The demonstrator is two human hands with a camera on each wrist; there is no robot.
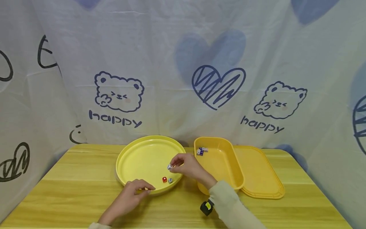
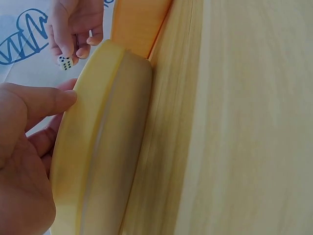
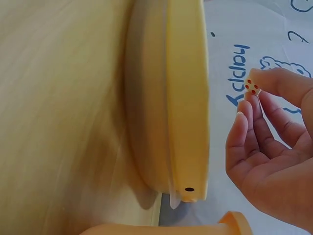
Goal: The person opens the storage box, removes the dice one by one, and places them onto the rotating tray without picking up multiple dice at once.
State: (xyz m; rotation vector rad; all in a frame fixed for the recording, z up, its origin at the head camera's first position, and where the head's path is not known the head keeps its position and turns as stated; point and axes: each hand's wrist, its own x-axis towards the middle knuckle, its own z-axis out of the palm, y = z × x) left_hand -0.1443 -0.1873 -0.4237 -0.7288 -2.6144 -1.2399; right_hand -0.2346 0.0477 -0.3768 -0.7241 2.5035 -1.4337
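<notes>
My right hand (image 1: 187, 165) pinches a white die (image 1: 170, 167) between thumb and fingertips, above the right part of a round yellow tray (image 1: 137, 159). The die (image 3: 252, 87) shows red dots in the right wrist view and dark dots in the left wrist view. Inside the tray, near its front right, a red die (image 1: 164, 179) lies beside another white die (image 1: 170, 181). My left hand (image 1: 131, 194) holds the tray's front rim, its thumb (image 2: 66, 99) at the edge and the other fingers partly hidden behind it.
Right of the tray stands an orange-yellow rectangular box (image 1: 220, 162) with several white and blue dice (image 1: 201, 151) in its far left corner. A flat lid (image 1: 260, 171) of like colour lies against the box's right side. A printed curtain (image 1: 171, 95) hangs behind the wooden table (image 1: 65, 187).
</notes>
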